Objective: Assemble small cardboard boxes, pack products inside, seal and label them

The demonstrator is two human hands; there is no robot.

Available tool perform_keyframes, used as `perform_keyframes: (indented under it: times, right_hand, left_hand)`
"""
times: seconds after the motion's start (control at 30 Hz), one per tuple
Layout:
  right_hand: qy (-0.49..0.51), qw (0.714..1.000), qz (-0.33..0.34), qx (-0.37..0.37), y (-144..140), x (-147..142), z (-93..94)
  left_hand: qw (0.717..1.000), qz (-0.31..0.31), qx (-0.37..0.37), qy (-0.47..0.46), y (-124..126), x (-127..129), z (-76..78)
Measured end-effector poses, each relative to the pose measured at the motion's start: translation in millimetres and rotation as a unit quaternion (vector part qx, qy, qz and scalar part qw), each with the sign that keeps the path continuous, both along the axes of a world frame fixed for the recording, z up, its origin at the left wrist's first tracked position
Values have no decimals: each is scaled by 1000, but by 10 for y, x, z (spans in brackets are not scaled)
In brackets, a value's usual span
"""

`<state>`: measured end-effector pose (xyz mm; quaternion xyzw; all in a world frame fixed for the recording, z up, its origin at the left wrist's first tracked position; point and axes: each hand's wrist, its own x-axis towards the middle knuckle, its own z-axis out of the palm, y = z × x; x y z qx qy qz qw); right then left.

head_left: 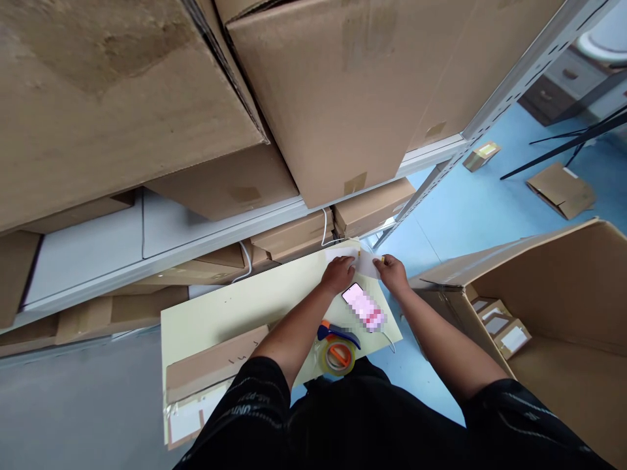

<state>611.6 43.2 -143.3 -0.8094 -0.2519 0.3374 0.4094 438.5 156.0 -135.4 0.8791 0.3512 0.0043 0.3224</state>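
Head view: at lower left of the frame, a flattened carton (215,365) lies on the pale yellow tabletop (235,303). Right of it, near centre, a tape dispenser (337,349) sits beside a phone (363,307). Above them, the left hand (337,274) presses flat, fingers together, on a white paper sheet (365,261). The right hand (392,271) pinches that sheet's right edge. An open cardboard box (553,307) fills the right side.

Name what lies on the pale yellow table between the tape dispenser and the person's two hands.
In the head view, a smartphone with a lit pink screen lies between the tape dispenser and the hands.
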Motion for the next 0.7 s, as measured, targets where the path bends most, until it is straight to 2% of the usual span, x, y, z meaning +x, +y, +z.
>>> perform_keyframes:
  times: [0.07,0.17,0.23,0.3,0.37,0.47,0.53,0.6,0.63,0.7]
  right_hand:
    - [20,1000,13,18,6,-86,53]
    - [61,993,74,62,31,-264,136]
    - [87,986,116,87,52,-364,152]
    - [81,985,120,92,72,-405,113]
    - [27,994,86,54,94,-382,22]
    - [-52,995,44,-69,133,-299,-158]
    - [-60,989,64,-121,158,-273,-262]
    - [-72,986,92,-115,173,-286,-336]
    - [-84,986,101,-98,176,-302,-362]
    - [-107,986,112,-55,176,-340,-397]
  left_hand:
    - [996,40,-72,-35,-4,32,37]
    - [977,118,-152,-87,10,14,94]
    - [965,169,-170,-102,49,-44,137]
    - [960,201,-170,-98,113,-124,180]
    - [960,218,-159,-72,184,-210,208]
    - [967,237,-95,-17,251,-319,200]
    - [974,226,-3,12,241,-352,170]
    - [983,168,65,32,185,-330,133]
    - [988,131,68,39,146,-295,115]
    - [996,75,24,44,59,-181,76]
